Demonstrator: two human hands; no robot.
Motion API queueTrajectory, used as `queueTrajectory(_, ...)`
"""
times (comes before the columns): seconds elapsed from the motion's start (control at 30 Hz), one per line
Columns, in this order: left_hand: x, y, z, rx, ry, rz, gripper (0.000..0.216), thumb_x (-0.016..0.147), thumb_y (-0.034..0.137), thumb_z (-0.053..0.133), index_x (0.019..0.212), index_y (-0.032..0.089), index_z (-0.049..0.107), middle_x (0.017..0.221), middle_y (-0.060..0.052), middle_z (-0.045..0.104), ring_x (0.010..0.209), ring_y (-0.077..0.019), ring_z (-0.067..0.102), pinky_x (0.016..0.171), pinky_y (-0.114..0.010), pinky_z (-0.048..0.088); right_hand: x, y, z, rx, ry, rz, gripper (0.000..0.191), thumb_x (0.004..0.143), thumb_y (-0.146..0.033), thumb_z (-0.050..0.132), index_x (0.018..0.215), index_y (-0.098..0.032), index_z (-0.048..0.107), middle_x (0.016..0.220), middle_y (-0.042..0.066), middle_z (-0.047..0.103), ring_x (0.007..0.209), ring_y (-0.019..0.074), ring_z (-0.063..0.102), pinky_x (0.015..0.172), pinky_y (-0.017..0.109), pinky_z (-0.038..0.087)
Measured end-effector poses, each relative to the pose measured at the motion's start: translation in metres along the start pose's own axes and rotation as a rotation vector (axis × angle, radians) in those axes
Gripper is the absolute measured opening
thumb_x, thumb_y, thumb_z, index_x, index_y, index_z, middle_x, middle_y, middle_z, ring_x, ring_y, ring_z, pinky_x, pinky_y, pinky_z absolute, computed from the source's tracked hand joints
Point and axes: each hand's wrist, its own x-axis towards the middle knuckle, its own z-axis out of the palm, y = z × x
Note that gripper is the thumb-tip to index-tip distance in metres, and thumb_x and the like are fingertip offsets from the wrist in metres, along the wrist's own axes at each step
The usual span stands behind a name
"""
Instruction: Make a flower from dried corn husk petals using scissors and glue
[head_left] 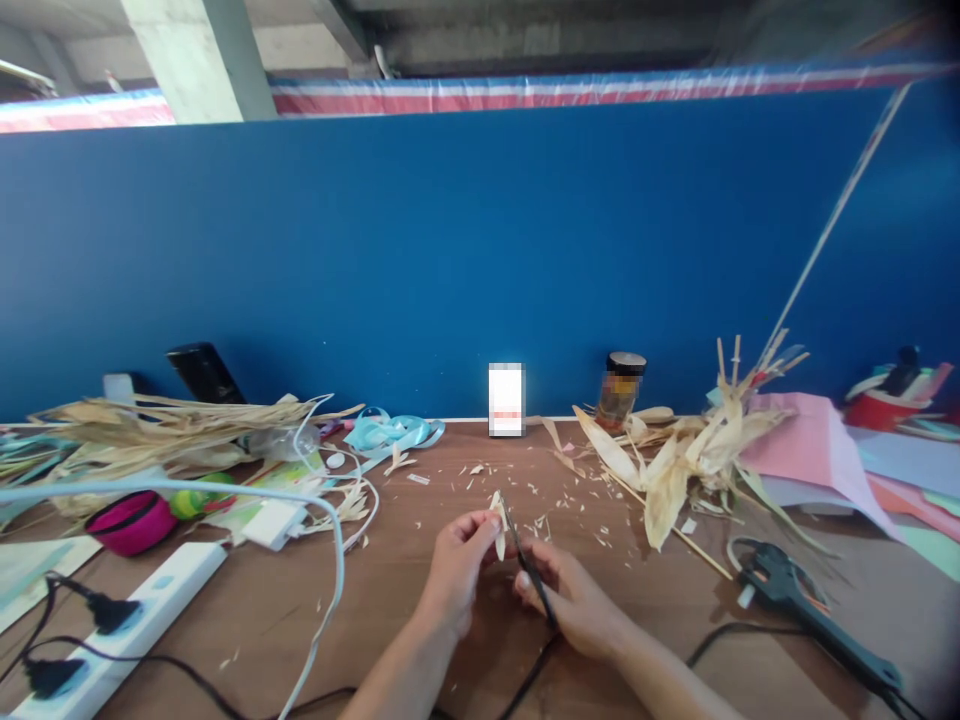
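Near the middle of the brown table (390, 610), my left hand (456, 562) pinches a small pale strip of dried husk (500, 543) between thumb and fingers, its pointed tip upward. My right hand (568, 592) is closed around a pair of dark scissors (534, 575). Their blades point up and lie right beside the strip's right edge; whether they touch it I cannot tell. Small pale clippings (536, 490) are scattered over the tabletop beyond both hands.
A glue gun (814, 615) lies at right, its cord crossing toward the front. Dried husks (667, 490), a jar (621, 390) and pink paper (806, 440) stand behind it. Leftward are a power strip (161, 605), a white cable (339, 560) and blue ribbon (390, 432). A lit screen (507, 400) stands at the back.
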Motion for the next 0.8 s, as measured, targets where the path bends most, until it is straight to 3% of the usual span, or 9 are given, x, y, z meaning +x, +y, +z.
queueTrajectory(0.23,-0.0025,0.0046,0.0043,-0.042,-0.028,-0.034,0.024,0.063,0.035,0.067,0.066,0.013,0.058,0.050,0.004,0.051,0.046,-0.0075,0.047,0.051,-0.019,0.036,-0.0011,-0.0023,-0.0013,0.048,-0.059,0.075,0.031,0.074,-0.039,0.058,0.097,-0.018,0.056,0.070,-0.001,0.052,0.060,0.0105,0.046,0.055,0.020,0.039)
queueTrajectory(0.8,-0.0033,0.0055,0.0060,-0.072,-0.012,-0.052,0.022,0.061,0.031,0.068,0.057,0.013,0.056,0.046,0.005,0.049,0.044,-0.0065,0.045,0.049,-0.019,0.036,-0.0010,0.0035,0.0005,0.048,-0.001,0.120,0.024,0.075,-0.036,0.057,0.090,-0.018,0.056,0.059,-0.004,0.050,0.051,0.0080,0.042,0.048,0.018,0.034)
